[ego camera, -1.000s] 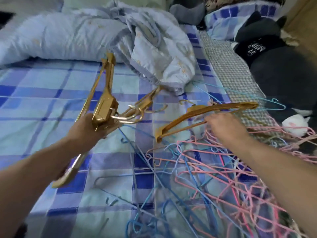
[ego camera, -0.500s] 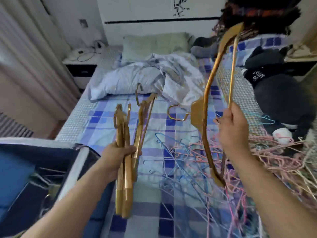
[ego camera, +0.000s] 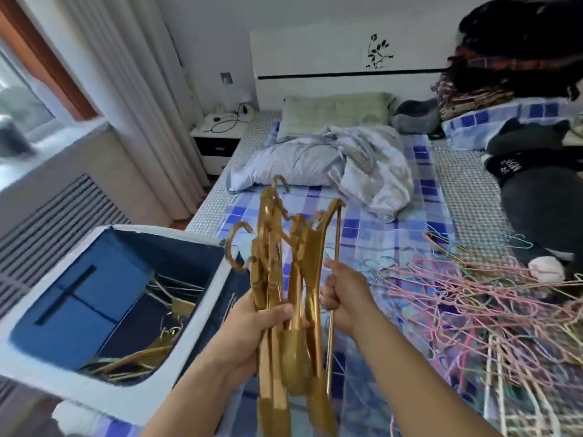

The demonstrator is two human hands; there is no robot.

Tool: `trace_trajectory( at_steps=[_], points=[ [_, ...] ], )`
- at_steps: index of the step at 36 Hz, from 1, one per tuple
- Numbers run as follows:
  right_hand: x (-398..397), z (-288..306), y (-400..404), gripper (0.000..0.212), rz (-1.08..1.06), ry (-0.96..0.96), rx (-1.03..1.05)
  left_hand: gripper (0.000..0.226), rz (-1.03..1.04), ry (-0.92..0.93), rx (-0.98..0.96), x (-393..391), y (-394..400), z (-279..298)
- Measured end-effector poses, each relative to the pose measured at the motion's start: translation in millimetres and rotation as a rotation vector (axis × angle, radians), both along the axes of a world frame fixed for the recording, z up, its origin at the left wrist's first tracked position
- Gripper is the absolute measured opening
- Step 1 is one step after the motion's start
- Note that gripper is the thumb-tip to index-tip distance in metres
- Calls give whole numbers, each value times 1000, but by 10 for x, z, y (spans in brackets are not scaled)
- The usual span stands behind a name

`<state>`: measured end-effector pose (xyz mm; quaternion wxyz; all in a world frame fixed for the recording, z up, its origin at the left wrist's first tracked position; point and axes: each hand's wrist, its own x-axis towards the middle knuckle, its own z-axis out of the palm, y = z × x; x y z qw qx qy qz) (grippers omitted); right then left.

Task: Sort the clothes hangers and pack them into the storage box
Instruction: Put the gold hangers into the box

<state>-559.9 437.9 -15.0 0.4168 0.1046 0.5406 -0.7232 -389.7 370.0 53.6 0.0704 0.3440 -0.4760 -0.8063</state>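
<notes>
Several gold hangers bunched upright at frame centre, hooks at 12 o'clock. Left hand fingers clenched round bundle's middle; right hand grasps thin bar of rightmost hanger. Storage box at 9 o'clock of bundle, more gold hangers inside. Tangled pink and blue wire hangers on bed at 3 o'clock.

Soft daylight, wide-angle bend
Light seemingly enters by the pale-framed window; left edge smeared, white pleated curtain bowed.
</notes>
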Motion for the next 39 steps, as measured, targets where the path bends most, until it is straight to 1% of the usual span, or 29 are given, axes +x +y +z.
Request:
trace_trajectory(
  at_steps=[2, 5, 6, 7, 8, 9, 10, 11, 12, 13, 14, 15, 17, 18, 21, 23, 26, 28, 31, 33, 36, 39],
  points=[
    [166, 23, -86, 18, 15, 116, 55, 44, -20, -17, -18, 144, -23, 62],
    [438, 161, -179, 28, 13, 233, 111, 42, -72, -40, -48, 386, -107, 74],
    [545, 194, -225, 36, 20, 268, 129, 42, -84, -44, -59, 495, -152, 92],
    [577, 130, -244, 49, 25, 270, 142, 42, -82, -50, -65, 550, -178, 76],
    [604, -44, -277, 65, 43, 286, 136, 42, -82, -47, -70, 628, -220, 73],
    [589, -357, -349, 80, 73, 296, 132, 42, -86, -35, -71, 717, -270, 66],
    [628, -554, -426, 85, 107, 308, 130, 41, -92, -13, -64, 805, -330, 81],
    [749, -550, -445, 77, 173, 336, 104, 38, -100, 3, -62, 853, -369, 89],
    [946, -366, -464, 64, 201, 352, 98, 34, -111, 27, -68, 915, -427, 96],
    [1254, -44, -485, 53, 183, 409, 107, 30, -133, 56, -79, 1027, -528, 120],
    [1479, 243, -484, 50, 147, 414, 97, 27, -144, 82, -83, 1069, -580, 141],
    [1717, 391, -524, 52, 143, 367, 3, 25, -159, 102, -78, 1173, -689, 163],
    [2145, 491, -613, 55, 180, 286, -205, 28, -200, 130, -60, 1412, -931, 170],
    [2271, 487, -655, 52, 187, 296, -232, 31, -220, 138, -64, 1493, -1022, 175],
    [2713, 492, -944, 43, 138, 363, -192, 41, -310, 109, -117, 1856, -1370, 140],
    [2951, 502, -1124, 47, 101, 375, -146, 45, -378, 74, -120, 2109, -1564, 113],
    [3147, 573, -1302, 52, 12, 311, -164, 43, -479, 43, -141, 2386, -1776, 115],
    [3206, 600, -1383, 50, -56, 301, -147, 42, -550, 41, -156, 2514, -1904, 131],
    [3139, 590, -1409, 48, -95, 389, -25, 40, -620, 53, -228, 2582, -2031, 150],
    [3102, 621, -1418, 49, -72, 431, 15, 39, -635, 58, -300, 2595, -2094, 172],
    [3106, 722, -1549, 37, 3, 404, -95, 40, -599, 72, -341, 2597, -2237, 218],
    [3022, 733, -1747, 38, 95, 454, -122, 33, -591, 69, -357, 2637, -2480, 239]
  ],
)
